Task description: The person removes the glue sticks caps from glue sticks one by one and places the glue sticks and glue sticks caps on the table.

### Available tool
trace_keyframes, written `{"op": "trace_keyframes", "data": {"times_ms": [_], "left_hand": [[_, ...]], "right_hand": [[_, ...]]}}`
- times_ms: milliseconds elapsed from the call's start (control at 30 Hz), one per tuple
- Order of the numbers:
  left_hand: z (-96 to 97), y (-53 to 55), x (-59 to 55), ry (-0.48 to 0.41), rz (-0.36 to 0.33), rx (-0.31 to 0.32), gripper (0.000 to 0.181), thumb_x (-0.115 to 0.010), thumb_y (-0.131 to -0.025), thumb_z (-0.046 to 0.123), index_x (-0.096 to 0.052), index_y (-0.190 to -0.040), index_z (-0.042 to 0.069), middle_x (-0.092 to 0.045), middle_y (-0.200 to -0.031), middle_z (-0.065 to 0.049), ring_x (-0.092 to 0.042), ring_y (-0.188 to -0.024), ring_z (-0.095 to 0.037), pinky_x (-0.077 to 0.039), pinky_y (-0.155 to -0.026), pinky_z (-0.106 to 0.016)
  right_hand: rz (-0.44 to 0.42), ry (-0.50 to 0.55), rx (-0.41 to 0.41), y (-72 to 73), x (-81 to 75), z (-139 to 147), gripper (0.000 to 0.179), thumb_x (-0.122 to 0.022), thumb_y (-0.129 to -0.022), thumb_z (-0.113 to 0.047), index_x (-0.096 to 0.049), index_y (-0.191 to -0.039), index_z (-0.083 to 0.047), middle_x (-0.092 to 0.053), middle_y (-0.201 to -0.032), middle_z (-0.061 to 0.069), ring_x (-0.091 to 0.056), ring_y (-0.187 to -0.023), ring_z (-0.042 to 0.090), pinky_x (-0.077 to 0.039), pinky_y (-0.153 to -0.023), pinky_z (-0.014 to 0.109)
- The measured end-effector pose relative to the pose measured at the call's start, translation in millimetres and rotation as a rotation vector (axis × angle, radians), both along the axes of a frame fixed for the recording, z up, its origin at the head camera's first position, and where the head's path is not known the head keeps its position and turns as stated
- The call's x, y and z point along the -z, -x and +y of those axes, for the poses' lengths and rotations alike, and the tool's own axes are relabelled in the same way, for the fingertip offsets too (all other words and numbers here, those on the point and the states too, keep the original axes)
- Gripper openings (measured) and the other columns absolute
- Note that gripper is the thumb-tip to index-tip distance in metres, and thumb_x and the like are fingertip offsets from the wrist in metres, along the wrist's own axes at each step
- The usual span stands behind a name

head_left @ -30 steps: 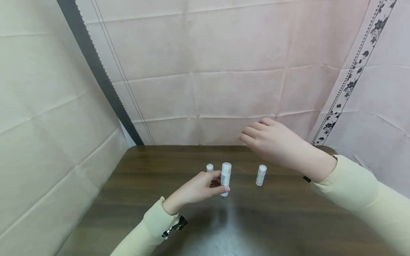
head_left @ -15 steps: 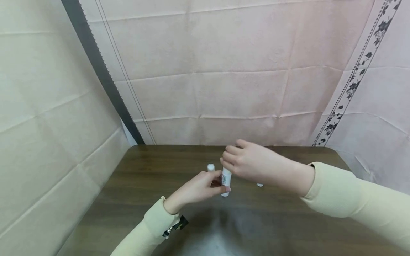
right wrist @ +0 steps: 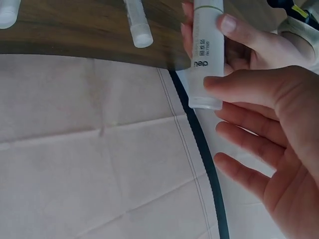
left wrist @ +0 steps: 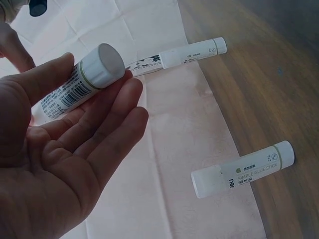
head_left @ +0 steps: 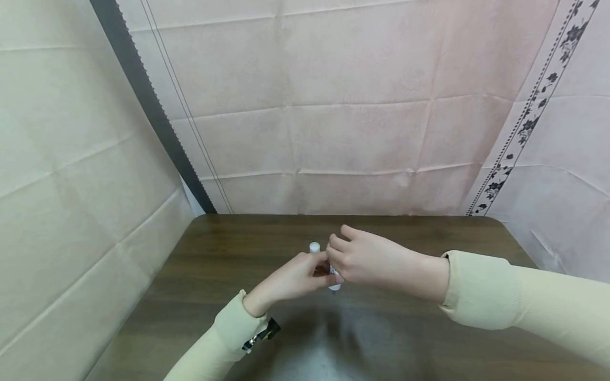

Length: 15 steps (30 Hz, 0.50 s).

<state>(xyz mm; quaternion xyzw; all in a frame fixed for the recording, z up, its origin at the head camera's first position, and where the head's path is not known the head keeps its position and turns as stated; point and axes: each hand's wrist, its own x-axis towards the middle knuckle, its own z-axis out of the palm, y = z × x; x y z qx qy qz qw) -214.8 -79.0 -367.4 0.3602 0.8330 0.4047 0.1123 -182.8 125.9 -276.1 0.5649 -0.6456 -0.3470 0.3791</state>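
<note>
In the head view my left hand (head_left: 296, 278) grips a white glue stick (head_left: 335, 286) by its lower part, above the table. My right hand (head_left: 369, 259) is at its upper end. From the right wrist view, the right thumb and a finger pinch the clear cap (right wrist: 205, 93), while the other fingers spread loosely. The left thumb (right wrist: 241, 32) presses on the labelled body. The left wrist view shows the white base (left wrist: 103, 65) of this stick pointing toward the camera. Behind the left hand stands a second glue stick (head_left: 314, 247), partly hidden.
Two glue sticks, one nearer (left wrist: 244, 169) and one farther (left wrist: 194, 52), stand apart on the brown wooden table (left wrist: 239, 94). The right hand covers one of them in the head view. Pale cloth (head_left: 352, 132) hangs behind the table and at both sides.
My right hand has come down and left from above the table onto the top of the held glue stick, taking hold of its cap. The left hand has stayed nearly still.
</note>
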Motion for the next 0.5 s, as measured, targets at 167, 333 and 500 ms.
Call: {"op": "trace_keyframes", "data": {"times_ms": [167,333,500], "left_hand": [[-0.7,-2.5,2.6,-0.002,0.003,0.005,0.015,-0.071,-0.096,0.032,-0.065,-0.104,0.02,-0.071,-0.09,0.012,-0.066,-0.083,-0.005,-0.052,-0.075,-0.025],[0.9,-6.1,1.3,0.014,0.032,0.033,0.012,-0.073,-0.095,0.028,-0.066,-0.101,0.02,-0.07,-0.085,0.017,-0.064,-0.076,-0.002,-0.051,-0.07,-0.023],[1.4,-7.5,-0.2,0.02,0.042,0.042,0.01,-0.073,-0.095,0.026,-0.067,-0.1,0.021,-0.069,-0.085,0.017,-0.062,-0.073,-0.001,-0.049,-0.067,-0.022]], "right_hand": [[0.003,0.003,0.005,3.5,6.8,-0.7,0.021,-0.077,-0.074,-0.011,-0.057,-0.068,-0.018,-0.047,-0.069,-0.004,-0.045,-0.069,0.014,-0.034,-0.068,0.028],[0.003,-0.007,0.02,5.4,11.0,-1.1,0.024,-0.077,-0.075,-0.011,-0.055,-0.066,-0.019,-0.044,-0.066,-0.005,-0.041,-0.065,0.013,-0.033,-0.067,0.027],[0.035,-0.067,0.067,2.4,11.6,-3.3,0.019,-0.08,-0.074,-0.018,-0.062,-0.069,-0.021,-0.047,-0.071,-0.004,-0.048,-0.072,0.014,-0.035,-0.071,0.027]]}}
